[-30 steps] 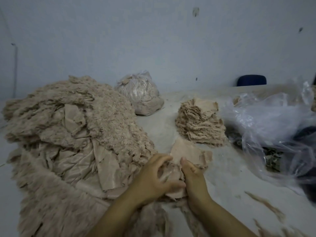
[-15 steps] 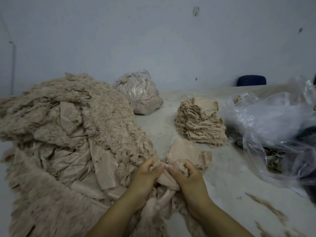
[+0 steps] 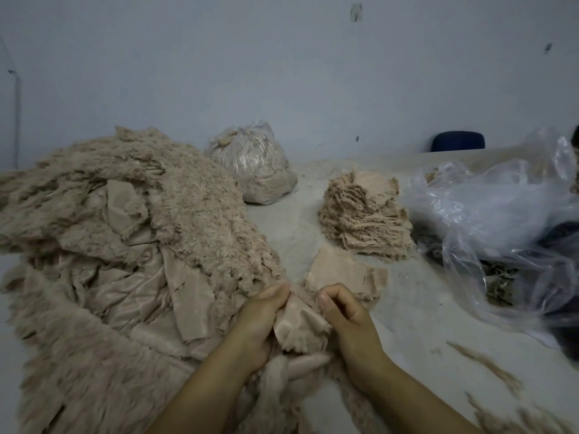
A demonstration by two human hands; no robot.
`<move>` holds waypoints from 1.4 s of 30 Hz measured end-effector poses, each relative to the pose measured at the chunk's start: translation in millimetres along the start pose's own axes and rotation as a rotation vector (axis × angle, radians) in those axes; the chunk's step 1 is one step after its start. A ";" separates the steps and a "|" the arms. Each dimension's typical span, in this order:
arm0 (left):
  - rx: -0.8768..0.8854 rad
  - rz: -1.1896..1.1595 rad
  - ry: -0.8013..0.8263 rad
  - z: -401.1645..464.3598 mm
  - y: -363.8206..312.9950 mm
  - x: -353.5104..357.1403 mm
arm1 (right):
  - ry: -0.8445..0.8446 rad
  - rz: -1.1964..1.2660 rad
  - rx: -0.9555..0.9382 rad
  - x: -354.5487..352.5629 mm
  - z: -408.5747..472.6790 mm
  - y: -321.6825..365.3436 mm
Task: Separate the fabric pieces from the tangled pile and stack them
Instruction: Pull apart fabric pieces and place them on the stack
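Both hands work close together: my left hand [image 3: 266,311] and right hand [image 3: 341,311] pinch one fabric piece [image 3: 297,324] at the near edge of the tangled pile [image 3: 125,245]. I'd peel slowly, then lay it on the small stack [image 3: 341,270].

Looks like a small textile scrap-sorting workroom, not a home. Evidence: huge heap of beige fleecy fabric offcuts [image 3: 103,261] on a dusty pale work surface [image 3: 416,317], neat stack of beige cut fabric pieces [image 3: 365,220], clear plastic bag stuffed with beige scraps [image 3: 253,166], crumpled clear plastic sacks [image 3: 501,214], bare scuffed grey-blue wall [image 3: 282,64].
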State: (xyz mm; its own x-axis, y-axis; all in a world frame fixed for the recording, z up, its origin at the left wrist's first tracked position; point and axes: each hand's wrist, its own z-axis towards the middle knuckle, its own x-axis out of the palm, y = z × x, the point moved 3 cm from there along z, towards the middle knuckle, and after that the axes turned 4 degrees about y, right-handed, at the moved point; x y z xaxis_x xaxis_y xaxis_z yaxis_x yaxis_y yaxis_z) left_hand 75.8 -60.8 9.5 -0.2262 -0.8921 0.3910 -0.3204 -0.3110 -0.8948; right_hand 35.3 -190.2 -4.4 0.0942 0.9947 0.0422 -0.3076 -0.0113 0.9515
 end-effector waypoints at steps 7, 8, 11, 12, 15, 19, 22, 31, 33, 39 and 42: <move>0.223 0.163 -0.201 2.6 -10.3 -5.1 | -0.161 -0.003 0.110 -5.8 4.7 -8.4; 0.219 0.160 -0.203 3.2 -11.1 -7.3 | -0.171 -0.006 0.126 -9.2 5.2 -8.2; 0.226 0.224 -0.213 4.8 -12.6 -10.9 | -0.063 0.004 0.217 -9.0 2.4 -4.0; 0.243 0.227 -0.224 5.7 -12.9 -12.0 | 0.025 -0.012 0.253 -5.1 0.1 -2.5; 0.292 0.208 -0.311 8.5 -15.5 -18.6 | 0.291 -0.055 0.280 3.6 -4.5 3.6; 0.291 0.151 -0.359 9.4 -17.8 -22.4 | 0.324 -0.105 0.166 -7.8 0.0 13.0; 0.307 0.055 -0.411 8.2 -26.9 -30.1 | 0.369 -0.202 0.076 -7.6 -3.9 10.3; 0.160 -0.054 -0.040 3.9 -20.0 -9.7 | 0.133 -0.329 0.032 2.5 -5.1 12.6; 0.139 -0.077 0.042 1.7 -17.1 -4.2 | 0.082 -0.050 0.212 7.4 -5.1 2.4; 0.014 0.065 0.174 -2.5 -13.1 -5.4 | -0.069 -0.139 0.017 -8.3 -0.9 8.4; 0.131 0.260 0.101 0.5 -8.7 -6.8 | 0.075 -0.246 -0.020 1.3 -5.0 6.5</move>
State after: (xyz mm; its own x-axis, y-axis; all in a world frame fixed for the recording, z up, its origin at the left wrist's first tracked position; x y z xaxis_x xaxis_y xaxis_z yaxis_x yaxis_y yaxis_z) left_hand 80.6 -52.2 14.5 -0.3774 -0.9122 0.1592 -0.1199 -0.1223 -0.9852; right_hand 28.7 -188.4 0.3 0.0982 0.9720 -0.2136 -0.3025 0.2337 0.9240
